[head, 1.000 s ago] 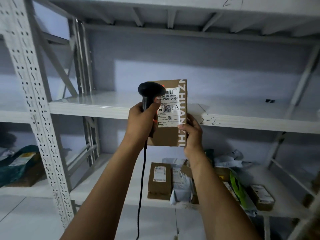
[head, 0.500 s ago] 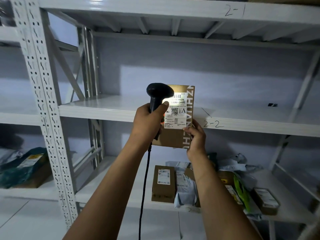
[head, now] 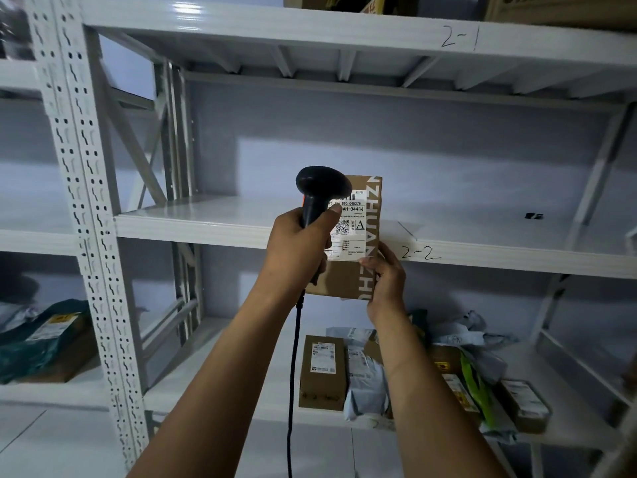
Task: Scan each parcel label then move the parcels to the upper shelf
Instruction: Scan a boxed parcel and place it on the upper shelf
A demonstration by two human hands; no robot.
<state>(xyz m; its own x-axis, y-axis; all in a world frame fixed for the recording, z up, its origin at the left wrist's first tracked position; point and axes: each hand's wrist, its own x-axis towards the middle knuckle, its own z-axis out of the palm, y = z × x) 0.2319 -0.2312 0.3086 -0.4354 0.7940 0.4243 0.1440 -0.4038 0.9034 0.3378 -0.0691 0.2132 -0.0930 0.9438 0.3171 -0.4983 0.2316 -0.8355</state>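
My left hand [head: 296, 250] grips the handle of a black corded barcode scanner [head: 322, 189], whose head points at the white label [head: 348, 229] on a brown cardboard parcel [head: 344, 277]. My right hand [head: 386, 281] holds that parcel upright by its lower right edge, in front of the white shelf marked 2-2 [head: 206, 222]. The scanner head covers the label's top left corner. On the lower shelf [head: 213, 384] lie several more parcels [head: 322, 372]: brown boxes and grey plastic mailers.
A perforated white upright [head: 86, 215] stands at the left, with a green-wrapped parcel [head: 41, 339] on the neighbouring rack. The top shelf marked 2-1 [head: 310, 25] carries cardboard boxes. The scanner cable [head: 293, 391] hangs down between my arms.
The bright scanner light seen on the label half a second ago is gone. The view has tilted up, showing more of the top shelf; the hands, scanner and parcel keep the same hold.
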